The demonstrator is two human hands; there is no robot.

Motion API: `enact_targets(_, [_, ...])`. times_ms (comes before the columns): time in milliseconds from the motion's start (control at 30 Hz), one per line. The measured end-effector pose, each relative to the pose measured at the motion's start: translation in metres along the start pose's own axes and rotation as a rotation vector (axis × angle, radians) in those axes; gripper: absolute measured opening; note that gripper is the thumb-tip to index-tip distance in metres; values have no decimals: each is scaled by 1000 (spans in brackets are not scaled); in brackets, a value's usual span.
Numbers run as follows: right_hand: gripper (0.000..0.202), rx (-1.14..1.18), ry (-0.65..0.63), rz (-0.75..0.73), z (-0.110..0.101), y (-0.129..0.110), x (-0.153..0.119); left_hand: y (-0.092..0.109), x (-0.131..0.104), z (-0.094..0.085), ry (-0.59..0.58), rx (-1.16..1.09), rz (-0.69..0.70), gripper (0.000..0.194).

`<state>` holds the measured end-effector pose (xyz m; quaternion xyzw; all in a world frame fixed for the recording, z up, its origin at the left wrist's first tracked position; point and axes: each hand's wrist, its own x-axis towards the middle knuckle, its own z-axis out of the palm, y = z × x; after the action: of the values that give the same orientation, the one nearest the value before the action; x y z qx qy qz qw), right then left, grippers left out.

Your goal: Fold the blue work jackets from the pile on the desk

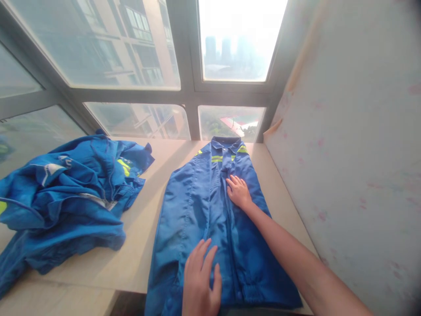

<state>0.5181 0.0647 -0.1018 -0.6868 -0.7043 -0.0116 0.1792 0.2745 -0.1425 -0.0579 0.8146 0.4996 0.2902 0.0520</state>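
A blue jacket (197, 210) with yellow-green stripes lies spread out, front side up, its collar toward the window. My right hand (238, 191) rests on the upper chest near the front placket, fingers apart and holding nothing. Near the jacket's lower edge, my left hand (201, 278) is over the left part of the front, its fingers spread. Whether the left palm presses on the cloth is hard to tell.
Another blue garment (75, 197) lies crumpled on the pale tabletop (141, 228) at the left. Window frames (189, 94) stand behind the table. A pale wall (355, 166) with pinkish marks borders the right side.
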Motion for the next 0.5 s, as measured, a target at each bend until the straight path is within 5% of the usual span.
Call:
enact_targets(167, [43, 1, -4, 5, -1, 0, 1, -72, -37, -51, 77, 203, -429, 57])
enact_targets(267, [44, -4, -14, 8, -3, -1, 1, -101, -53, -67, 22, 76, -776, 79])
enact_targets(367, [44, -5, -23, 10, -4, -1, 1, -109, -56, -73, -78, -231, -1055, 80])
enact_targets(500, [44, 3, -15, 8, -4, -1, 2, -98, -50, -74, 1, -353, -1086, 69])
